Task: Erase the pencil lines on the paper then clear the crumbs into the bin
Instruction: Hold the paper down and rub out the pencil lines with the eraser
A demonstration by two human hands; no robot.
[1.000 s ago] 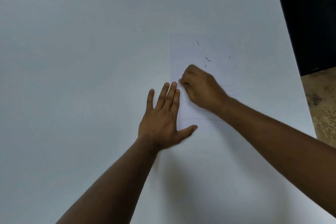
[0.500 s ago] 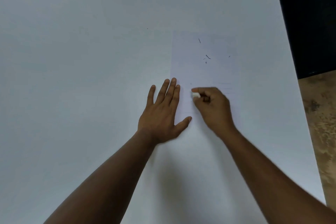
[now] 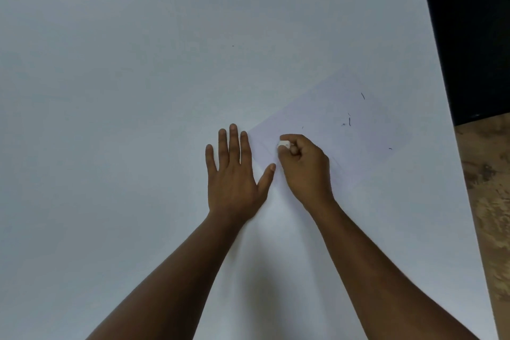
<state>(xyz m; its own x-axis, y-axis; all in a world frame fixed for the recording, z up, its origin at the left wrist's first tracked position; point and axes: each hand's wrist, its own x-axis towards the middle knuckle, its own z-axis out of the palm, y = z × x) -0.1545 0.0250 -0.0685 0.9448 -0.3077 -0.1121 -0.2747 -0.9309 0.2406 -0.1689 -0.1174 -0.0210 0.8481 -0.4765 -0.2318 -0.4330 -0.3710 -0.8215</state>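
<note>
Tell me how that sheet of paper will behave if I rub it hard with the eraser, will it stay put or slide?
The paper lies flat and thin on the smooth white table, so it would probably slide or wrinkle under rubbing. The left hand lies flat at its near edge, which likely helps pin it. The right hand pinches the eraser close by, so buckling seems less likely.

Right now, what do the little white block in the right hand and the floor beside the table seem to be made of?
The white block, pinched in the right hand, looks like matt rubber or vinyl: dull, with rounded corners. The floor looks like mottled brown stone or worn concrete, though blur leaves that open.
</note>
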